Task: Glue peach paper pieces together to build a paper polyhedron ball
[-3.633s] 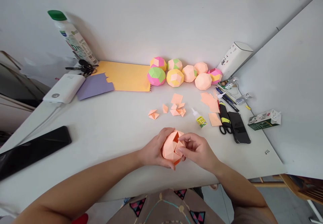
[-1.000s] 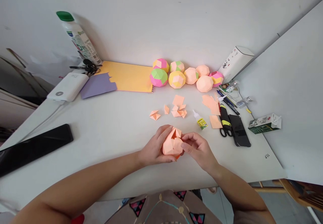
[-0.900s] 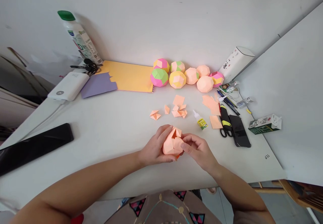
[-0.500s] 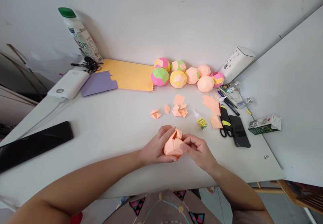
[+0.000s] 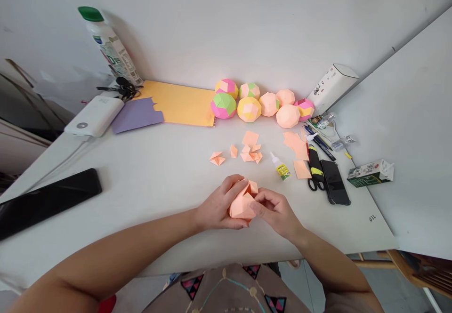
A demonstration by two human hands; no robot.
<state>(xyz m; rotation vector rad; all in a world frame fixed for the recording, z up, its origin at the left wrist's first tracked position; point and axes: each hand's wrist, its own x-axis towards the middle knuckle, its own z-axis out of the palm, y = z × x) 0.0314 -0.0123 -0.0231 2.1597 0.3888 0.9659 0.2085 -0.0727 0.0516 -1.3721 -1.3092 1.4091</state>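
Note:
A peach folded-paper ball (image 5: 241, 205) with a gap in its upper side is held above the near part of the table. My left hand (image 5: 221, 203) wraps round its left side, thumb below and fingers over the top. With thumb and fingertips my right hand (image 5: 276, 211) pinches the ball's right edge, beside the gap. Beyond my hands lie a small folded peach piece (image 5: 217, 158), a single peach unit (image 5: 233, 151) and a cluster of folded peach pieces (image 5: 251, 154). A small glue bottle (image 5: 281, 168) rests to their right.
Several finished paper balls (image 5: 249, 109) line the wall. On the right are peach paper scraps (image 5: 296, 144), scissors (image 5: 316, 184), a phone (image 5: 335, 182) and a drink carton (image 5: 370, 173). Leftward are yellow card (image 5: 187, 106), purple paper (image 5: 137, 116), a power bank (image 5: 94, 116) and a black device (image 5: 52, 200).
My right thumb and fingers have shifted slightly on the ball's right edge, and the flap there sits a little differently. The left hand keeps its hold.

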